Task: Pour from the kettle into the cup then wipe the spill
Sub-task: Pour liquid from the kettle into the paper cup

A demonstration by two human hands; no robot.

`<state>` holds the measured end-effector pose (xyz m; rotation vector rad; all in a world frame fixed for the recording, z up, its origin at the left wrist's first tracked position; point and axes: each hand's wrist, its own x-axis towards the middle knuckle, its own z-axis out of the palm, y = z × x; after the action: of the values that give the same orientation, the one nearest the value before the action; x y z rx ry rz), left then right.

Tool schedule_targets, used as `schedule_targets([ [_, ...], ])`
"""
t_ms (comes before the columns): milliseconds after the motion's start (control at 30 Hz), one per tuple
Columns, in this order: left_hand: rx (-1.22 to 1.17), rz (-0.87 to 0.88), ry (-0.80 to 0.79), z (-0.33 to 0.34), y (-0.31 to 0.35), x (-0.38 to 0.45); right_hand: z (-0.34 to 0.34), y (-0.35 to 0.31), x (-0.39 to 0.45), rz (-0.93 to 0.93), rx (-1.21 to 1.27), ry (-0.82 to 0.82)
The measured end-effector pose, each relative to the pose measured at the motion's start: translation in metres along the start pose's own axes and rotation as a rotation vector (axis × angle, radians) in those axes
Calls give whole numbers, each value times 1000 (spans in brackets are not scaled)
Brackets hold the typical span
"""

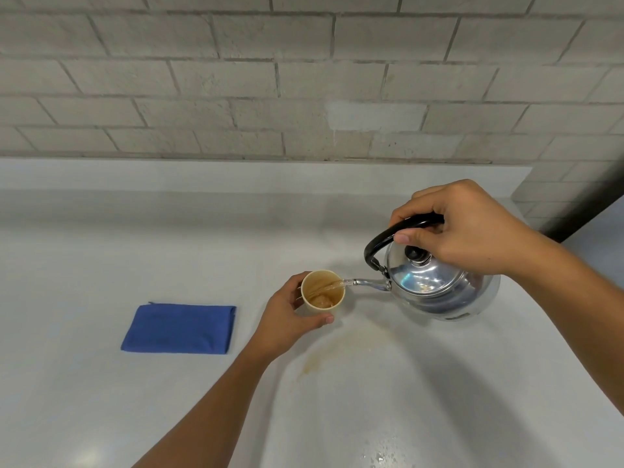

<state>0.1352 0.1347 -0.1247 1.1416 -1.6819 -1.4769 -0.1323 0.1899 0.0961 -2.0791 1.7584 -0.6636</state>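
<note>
White counter [101,248] against brick wall [236,79]: left hand [287,319] grips cup [322,292], right hand [469,228] clenches tilted kettle [435,285] handle; folded blue cloth [180,329] lies well left, open surface around.

Two bare hands working, one gripping, one steadying.

The right hand [472,228] is closing into a fist around the kettle handle [398,231], knuckles up, forearm leaving toward 4 o'clock. The left hand [287,319] is cupping the cup [322,293] from 8 o'clock, thumb pressing the near side, forearm running toward 7 o'clock.
</note>
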Motion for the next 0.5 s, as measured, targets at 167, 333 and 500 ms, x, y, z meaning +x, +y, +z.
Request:
schedule_targets([
  [167, -1, 2, 0, 1, 0, 0, -1, -2, 3, -19, -37, -8],
  [333, 2, 1, -2, 0, -1, 0, -2, -4, 5, -25, -72, -18],
  [500, -1, 0, -3, 0, -2, 1, -4, -8, 7, -53, -102, -24],
])
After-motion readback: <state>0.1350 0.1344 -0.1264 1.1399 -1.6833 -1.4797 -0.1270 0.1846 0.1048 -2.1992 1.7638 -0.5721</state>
